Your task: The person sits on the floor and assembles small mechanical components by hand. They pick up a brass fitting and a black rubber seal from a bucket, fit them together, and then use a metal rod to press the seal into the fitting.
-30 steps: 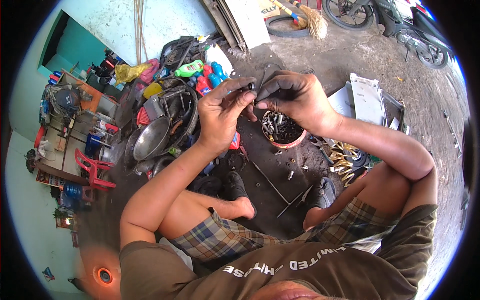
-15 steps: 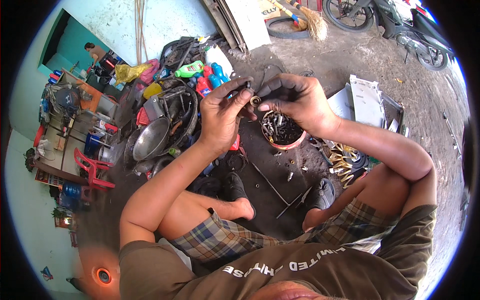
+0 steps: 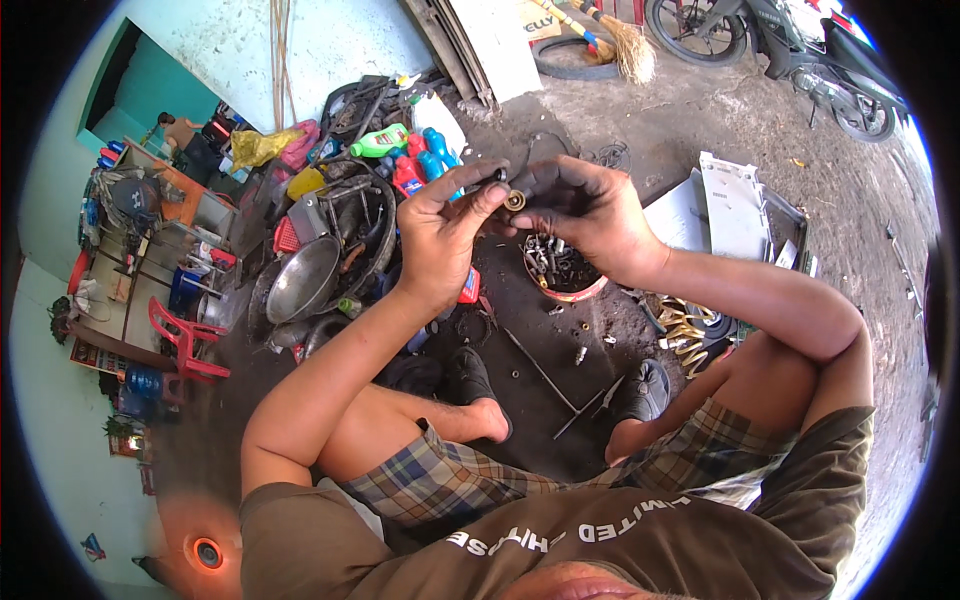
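My left hand (image 3: 440,230) is raised above the floor, its thumb and fingers pinched on a small round brass-coloured fitting (image 3: 515,200) with a hole in its middle. A tiny dark piece (image 3: 502,175) shows at the left fingertips. From the other side my right hand (image 3: 600,215) closes on the same fitting, thumb below and index finger above. Grime blackens the fingertips of both hands. Under the right hand stands a round tub (image 3: 570,294) full of loose metal parts, partly hidden by that hand.
A T-handle wrench (image 3: 540,372) lies between my feet, near a few small metal parts (image 3: 581,355). On the left are a metal bowl (image 3: 302,280), bottles (image 3: 380,140) and a red chair (image 3: 185,340). Pale panels (image 3: 735,205) lie right; a motorcycle (image 3: 800,60) stands beyond. Another person (image 3: 180,132) is far left.
Both hands shift slightly while staying on the brass-coloured fitting, and the right hand moves a little left. The far person has changed posture.
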Tool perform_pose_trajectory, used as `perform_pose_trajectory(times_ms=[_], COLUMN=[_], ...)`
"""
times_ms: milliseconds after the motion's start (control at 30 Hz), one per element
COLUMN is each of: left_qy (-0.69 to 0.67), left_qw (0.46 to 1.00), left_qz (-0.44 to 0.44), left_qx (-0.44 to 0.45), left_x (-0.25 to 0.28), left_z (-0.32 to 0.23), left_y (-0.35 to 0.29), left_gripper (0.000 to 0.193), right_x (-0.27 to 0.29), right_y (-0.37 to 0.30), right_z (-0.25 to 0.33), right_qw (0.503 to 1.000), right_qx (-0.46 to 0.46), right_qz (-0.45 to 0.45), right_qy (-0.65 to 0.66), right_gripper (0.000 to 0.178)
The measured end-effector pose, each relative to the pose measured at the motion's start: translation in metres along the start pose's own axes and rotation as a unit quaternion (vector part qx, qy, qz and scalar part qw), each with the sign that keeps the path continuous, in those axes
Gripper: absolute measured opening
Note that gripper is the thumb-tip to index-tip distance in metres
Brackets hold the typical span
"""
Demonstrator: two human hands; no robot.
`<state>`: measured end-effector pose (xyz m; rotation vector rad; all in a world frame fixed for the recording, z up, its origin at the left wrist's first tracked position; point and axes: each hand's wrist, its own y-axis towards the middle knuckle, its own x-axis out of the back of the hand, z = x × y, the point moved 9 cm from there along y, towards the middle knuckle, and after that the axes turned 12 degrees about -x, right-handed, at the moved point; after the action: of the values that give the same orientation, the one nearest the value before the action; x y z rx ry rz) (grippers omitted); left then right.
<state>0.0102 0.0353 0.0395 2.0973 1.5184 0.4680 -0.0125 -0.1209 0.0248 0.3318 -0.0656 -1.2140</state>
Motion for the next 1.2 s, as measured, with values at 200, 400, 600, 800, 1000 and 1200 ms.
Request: perform_pose_trajectory(times_ms=[200,400,600,800,1000,1200], left_qy=[0.075,0.15,0.227,0.224,0.205,0.14], left_qw=[0.994,0.979,0.955,0.962,0.97,0.987], left_qz=[0.05,0.097,0.133,0.136,0.127,0.072], left_qx=[-0.065,-0.101,-0.135,-0.073,-0.032,0.022], left_x=[-0.003,-0.01,-0.016,-0.013,-0.007,-0.006], left_z=[-0.016,-0.032,-0.035,-0.025,-0.013,-0.009], left_y=[0.004,0.005,0.005,0.005,0.005,0.004], left_gripper=[0.022,0.023,0.023,0.023,0.018,0.015], right_x=[0.005,0.017,0.022,0.023,0.028,0.028], right_y=[0.0,-0.002,-0.003,-0.005,-0.002,-0.002], right_z=[-0.003,-0.01,-0.019,-0.022,-0.031,-0.032], right_qw=[1.0,0.996,0.993,0.997,0.994,0.996], right_qx=[0.02,-0.047,-0.061,-0.036,-0.054,-0.055], right_qz=[-0.006,-0.022,-0.017,-0.023,-0.029,-0.029], right_qy=[-0.008,-0.071,-0.095,-0.057,-0.091,-0.062], right_gripper=[0.026,0.025,0.023,0.021,0.02,0.02])
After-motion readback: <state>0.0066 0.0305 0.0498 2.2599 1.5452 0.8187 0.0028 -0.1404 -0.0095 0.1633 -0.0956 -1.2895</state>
